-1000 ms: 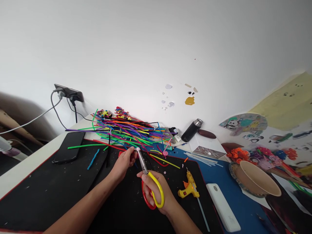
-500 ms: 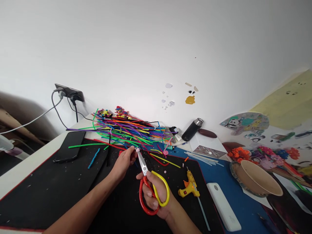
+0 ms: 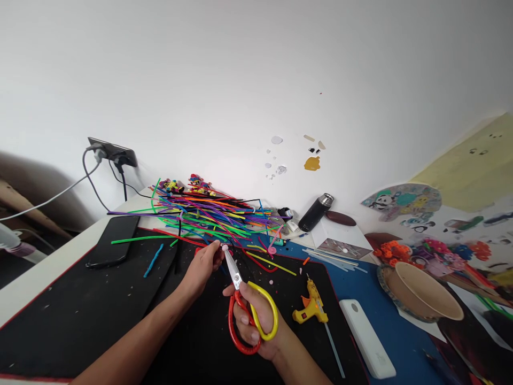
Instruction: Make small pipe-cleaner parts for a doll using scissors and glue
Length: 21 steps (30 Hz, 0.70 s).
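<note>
My right hand (image 3: 256, 315) is wrapped around the red and yellow handles of a pair of scissors (image 3: 235, 278). The blades point up and away, their tips meeting a small pale pink piece (image 3: 225, 247). Next to the tips, the fingers of my left hand (image 3: 205, 262) are pinched together at that small piece, whose exact kind I cannot make out. Both hands are above a black mat (image 3: 192, 342). Just beyond them lies a big heap of coloured pipe cleaners (image 3: 208, 211).
A yellow glue gun (image 3: 311, 305) with a glue stick lies right of my hands, beside a white power bank (image 3: 366, 338). A black phone (image 3: 113, 241) rests on the left. Farther back are a dark flask (image 3: 316, 212), loose glue sticks (image 3: 334, 258) and a beige bowl (image 3: 428, 291).
Almost nothing differs. The view has shifted slightly, and both hands keep the same hold, the scissor tips still at the pale pink piece.
</note>
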Each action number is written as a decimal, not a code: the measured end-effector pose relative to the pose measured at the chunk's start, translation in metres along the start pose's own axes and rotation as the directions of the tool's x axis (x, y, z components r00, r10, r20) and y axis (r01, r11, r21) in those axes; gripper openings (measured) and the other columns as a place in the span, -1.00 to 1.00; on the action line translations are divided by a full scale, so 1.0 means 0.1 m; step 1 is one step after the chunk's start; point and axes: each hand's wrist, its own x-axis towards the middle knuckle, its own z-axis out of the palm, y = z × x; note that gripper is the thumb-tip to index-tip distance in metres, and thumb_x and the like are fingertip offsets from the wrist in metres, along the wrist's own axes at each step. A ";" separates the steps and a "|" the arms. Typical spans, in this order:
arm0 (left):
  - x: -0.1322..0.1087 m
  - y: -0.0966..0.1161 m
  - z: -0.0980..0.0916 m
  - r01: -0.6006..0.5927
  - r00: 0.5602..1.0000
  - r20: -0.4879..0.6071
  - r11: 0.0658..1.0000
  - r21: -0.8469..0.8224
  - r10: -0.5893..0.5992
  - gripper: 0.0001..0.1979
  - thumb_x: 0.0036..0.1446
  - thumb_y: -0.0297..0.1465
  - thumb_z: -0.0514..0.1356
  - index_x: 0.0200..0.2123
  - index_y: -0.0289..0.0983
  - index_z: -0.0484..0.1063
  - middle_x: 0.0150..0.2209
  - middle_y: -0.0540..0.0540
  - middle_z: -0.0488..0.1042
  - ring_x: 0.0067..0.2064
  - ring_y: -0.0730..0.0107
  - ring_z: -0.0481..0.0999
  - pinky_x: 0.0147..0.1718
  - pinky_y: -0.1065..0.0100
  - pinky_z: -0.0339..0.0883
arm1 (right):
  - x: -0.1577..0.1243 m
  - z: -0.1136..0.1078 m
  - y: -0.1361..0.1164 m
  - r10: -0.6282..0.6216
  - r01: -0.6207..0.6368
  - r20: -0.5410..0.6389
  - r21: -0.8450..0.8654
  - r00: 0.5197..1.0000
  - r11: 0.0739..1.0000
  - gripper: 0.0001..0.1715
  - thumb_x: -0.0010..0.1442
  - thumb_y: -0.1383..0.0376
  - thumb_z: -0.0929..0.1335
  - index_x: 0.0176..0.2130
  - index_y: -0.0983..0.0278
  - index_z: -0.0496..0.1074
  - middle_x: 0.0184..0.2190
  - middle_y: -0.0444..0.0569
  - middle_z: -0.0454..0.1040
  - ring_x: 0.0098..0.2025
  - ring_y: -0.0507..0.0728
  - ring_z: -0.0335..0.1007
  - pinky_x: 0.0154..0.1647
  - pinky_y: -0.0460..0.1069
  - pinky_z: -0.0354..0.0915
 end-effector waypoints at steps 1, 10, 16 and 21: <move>0.00 0.00 0.00 0.002 1.000 0.009 1.000 0.002 -0.002 -0.44 0.03 0.16 0.23 -0.59 -0.24 0.36 -0.62 0.06 0.20 -0.57 0.46 0.11 -0.58 0.37 -0.02 | 0.00 0.00 0.00 -0.019 0.018 -0.009 -0.027 1.000 0.999 -0.34 0.24 -0.14 0.48 -0.05 0.40 0.56 -0.67 -0.30 0.29 -0.81 -0.15 -0.04 -0.81 -0.18 -0.13; -0.01 -0.03 0.02 0.042 0.998 0.058 0.999 -0.021 -0.040 -0.44 0.07 0.15 0.19 -0.58 -0.24 0.36 -0.59 0.07 0.17 -0.54 0.46 0.06 -0.54 0.36 -0.06 | 0.00 0.09 -0.03 -0.158 0.131 -0.086 -0.254 0.984 0.958 -0.25 0.18 -0.18 0.49 -0.03 0.43 0.53 -0.66 -0.28 0.32 -0.82 -0.13 0.00 -0.80 -0.16 -0.13; -0.03 -0.05 0.04 0.066 0.996 0.056 0.995 -0.068 -0.062 -0.43 0.02 0.17 0.23 -0.57 -0.24 0.34 -0.60 0.09 0.16 -0.55 0.47 0.05 -0.55 0.39 -0.08 | 0.01 0.10 0.01 -0.158 0.127 -0.090 -0.278 0.983 0.952 -0.20 0.16 -0.21 0.48 -0.02 0.44 0.52 -0.67 -0.29 0.31 -0.81 -0.12 0.00 -0.80 -0.16 -0.10; -0.04 -0.06 0.05 0.073 0.996 0.066 0.994 -0.080 -0.068 -0.43 0.02 0.17 0.24 -0.57 -0.24 0.33 -0.60 0.10 0.16 -0.55 0.48 0.04 -0.56 0.39 -0.08 | 0.02 0.11 0.00 -0.158 0.126 -0.097 -0.274 0.983 0.953 -0.24 0.17 -0.19 0.49 -0.03 0.42 0.52 -0.67 -0.28 0.31 -0.81 -0.12 0.00 -0.80 -0.17 -0.09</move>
